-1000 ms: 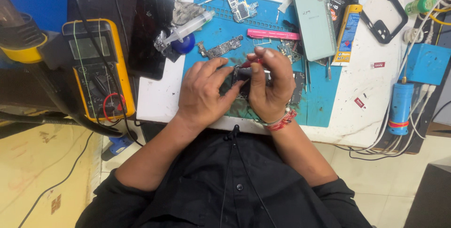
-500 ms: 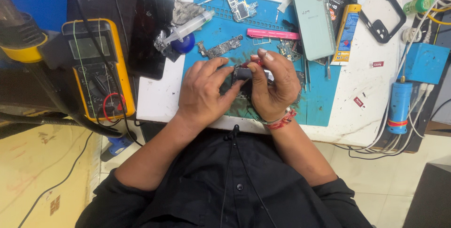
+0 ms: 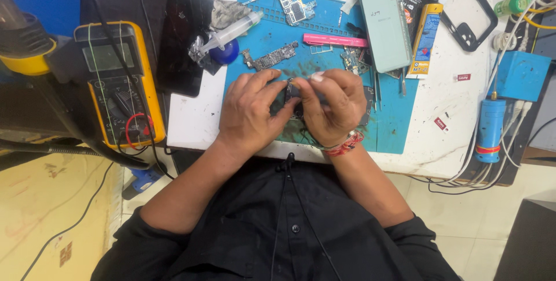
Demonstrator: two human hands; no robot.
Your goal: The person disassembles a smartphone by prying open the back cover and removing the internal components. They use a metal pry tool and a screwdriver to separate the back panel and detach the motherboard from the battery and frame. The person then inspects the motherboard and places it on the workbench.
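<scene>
**Two hands pinch a small dark part over the blue mat**

Much of the small dark part [image 3: 291, 90] is hidden: it sits at the centre of the frame between the fingertips of both hands, and only a narrow dark edge shows, too small to tell what kind of piece it is. The left hand [image 3: 249, 113] has its fingers curled in, thumb and forefinger closed on the part's left side. The right hand [image 3: 330, 104] meets it from the other side, fingertips pressed to the same piece, with a red band at the wrist. Both hands cover the lower middle of the blue work mat [image 3: 388, 130], so what lies under them cannot be seen.

Above the hands, on the mat, lie a bare circuit board [image 3: 270, 59], a pink strip-shaped tool [image 3: 335, 40] and, near the top edge, a smaller board [image 3: 296, 7]. A pale green phone [image 3: 383, 19] lies back up at upper centre-right, half on the mat. A syringe [image 3: 229, 35] rests at the mat's upper left corner; its contents cannot be made out. A yellow multimeter [image 3: 119, 81] sits at the left, and a blue cylinder [image 3: 490, 130] stands at the right with cables beside it. The top of the frame cuts off several objects.
</scene>
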